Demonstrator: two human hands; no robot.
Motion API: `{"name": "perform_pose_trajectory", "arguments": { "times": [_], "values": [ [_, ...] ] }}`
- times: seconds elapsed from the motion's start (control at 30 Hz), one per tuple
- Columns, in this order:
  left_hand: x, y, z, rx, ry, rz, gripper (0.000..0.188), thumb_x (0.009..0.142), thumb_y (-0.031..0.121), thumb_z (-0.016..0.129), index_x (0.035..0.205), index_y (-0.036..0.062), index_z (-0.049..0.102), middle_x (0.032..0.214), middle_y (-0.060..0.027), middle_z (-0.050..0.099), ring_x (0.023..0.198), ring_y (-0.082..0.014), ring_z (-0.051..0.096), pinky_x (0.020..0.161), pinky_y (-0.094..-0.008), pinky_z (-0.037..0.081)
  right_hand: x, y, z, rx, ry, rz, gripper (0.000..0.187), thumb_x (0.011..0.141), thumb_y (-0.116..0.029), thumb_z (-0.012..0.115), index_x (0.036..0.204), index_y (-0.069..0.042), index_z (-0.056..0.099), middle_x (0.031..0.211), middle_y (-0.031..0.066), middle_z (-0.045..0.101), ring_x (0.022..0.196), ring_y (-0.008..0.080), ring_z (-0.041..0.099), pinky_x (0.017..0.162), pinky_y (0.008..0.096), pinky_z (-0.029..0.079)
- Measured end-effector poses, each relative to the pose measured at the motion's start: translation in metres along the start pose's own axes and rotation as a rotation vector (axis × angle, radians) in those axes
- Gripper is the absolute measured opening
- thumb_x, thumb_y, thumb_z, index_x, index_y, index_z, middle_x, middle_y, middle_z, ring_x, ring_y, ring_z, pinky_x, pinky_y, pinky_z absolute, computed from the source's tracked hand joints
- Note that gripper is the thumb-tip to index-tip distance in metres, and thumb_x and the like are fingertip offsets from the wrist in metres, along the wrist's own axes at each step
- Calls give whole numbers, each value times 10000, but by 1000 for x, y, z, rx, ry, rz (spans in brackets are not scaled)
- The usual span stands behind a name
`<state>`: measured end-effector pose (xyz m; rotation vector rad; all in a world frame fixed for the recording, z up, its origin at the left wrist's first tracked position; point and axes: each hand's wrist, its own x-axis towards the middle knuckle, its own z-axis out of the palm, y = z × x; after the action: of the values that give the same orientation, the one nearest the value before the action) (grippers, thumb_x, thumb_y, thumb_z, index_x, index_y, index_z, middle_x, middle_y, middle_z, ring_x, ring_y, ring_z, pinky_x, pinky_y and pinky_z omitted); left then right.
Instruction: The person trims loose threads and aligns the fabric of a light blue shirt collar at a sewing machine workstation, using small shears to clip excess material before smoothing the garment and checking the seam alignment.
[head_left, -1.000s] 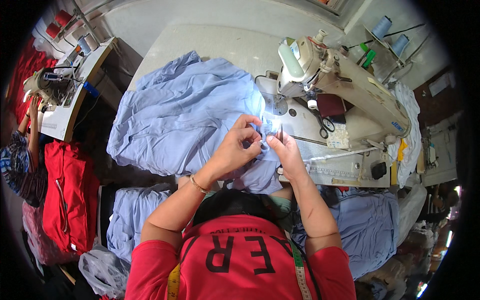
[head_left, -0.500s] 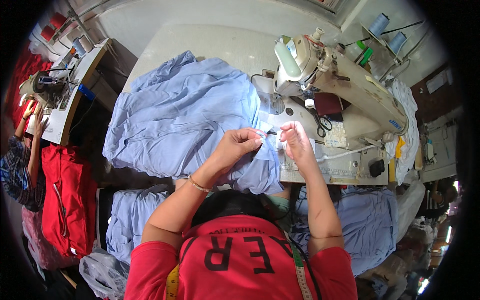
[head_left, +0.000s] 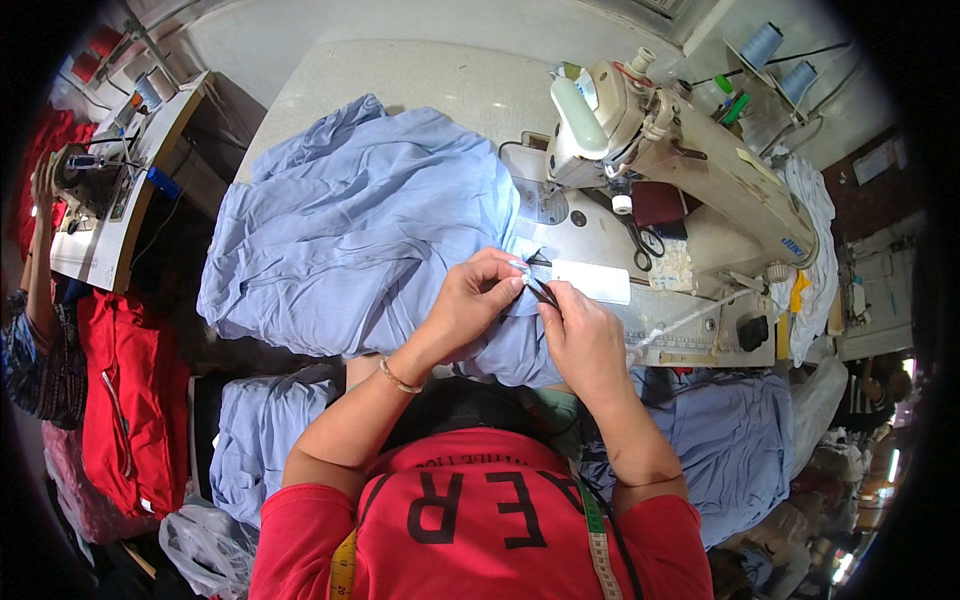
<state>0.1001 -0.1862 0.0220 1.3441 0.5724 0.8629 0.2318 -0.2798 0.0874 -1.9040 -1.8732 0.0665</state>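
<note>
Blue cloth [head_left: 350, 220], right hand [head_left: 583, 335] now closer

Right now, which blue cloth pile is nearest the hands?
The wide, crumpled light-blue cloth on the pale table: the left hand and right hand are at its right side. The lower-left blue pile and lower-right blue pile lie farther off.

Far left: second sewing machine [head_left: 80, 172] on a separate pale desk [head_left: 85, 260]. Below it, red cloth bundle [head_left: 131, 400]; clear plastic bag [head_left: 207, 545] nearby. Upper right: two blue thread spools [head_left: 761, 44]. Beneath, white cloth [head_left: 808, 235] hangs, yellow scrap [head_left: 801, 299] beside.
</note>
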Motion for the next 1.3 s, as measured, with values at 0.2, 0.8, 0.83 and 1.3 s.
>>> {"name": "perform_pose_trajectory", "arguments": {
  "times": [0.2, 0.8, 0.83, 1.3],
  "values": [
    [-2, 3, 3, 63, 23, 54, 106, 856, 49, 575, 856, -38, 636, 969, -37, 533, 827, -88, 502, 735, -215, 411, 0, -1, 2, -91, 36, -34, 139, 809, -128, 575, 908, -54, 512, 729, 121, 580, 680, 307, 584, 612, 418, 457],
    [-2, 0, 3, 83, 60, 75, 113, 840, 62, 589, 798, -41, 613, 880, -42, 512, 741, -90, 486, 651, -214, 404, 0, 9, 21, -88, 128, -111, 167, 832, -134, 568, 963, -39, 527, 756, 115, 583, 686, 291, 585, 623, 396, 456],
    [-1, -2, 2, 80, 54, 72, 114, 839, 64, 591, 795, -39, 611, 865, -41, 513, 736, -92, 484, 646, -217, 401, 1, 11, 23, -77, 135, -122, 173, 833, -136, 569, 968, -36, 527, 759, 116, 584, 691, 289, 586, 625, 394, 456],
    [0, -4, -2, 125, 35, 35, 103, 826, 67, 594, 777, -24, 593, 875, -26, 531, 755, -75, 481, 666, -209, 392, 10, 23, 32, -73, 69, -198, 147, 843, -161, 564, 926, -43, 530, 750, 101, 597, 657, 277, 607, 562, 362, 472]
  ]
}}
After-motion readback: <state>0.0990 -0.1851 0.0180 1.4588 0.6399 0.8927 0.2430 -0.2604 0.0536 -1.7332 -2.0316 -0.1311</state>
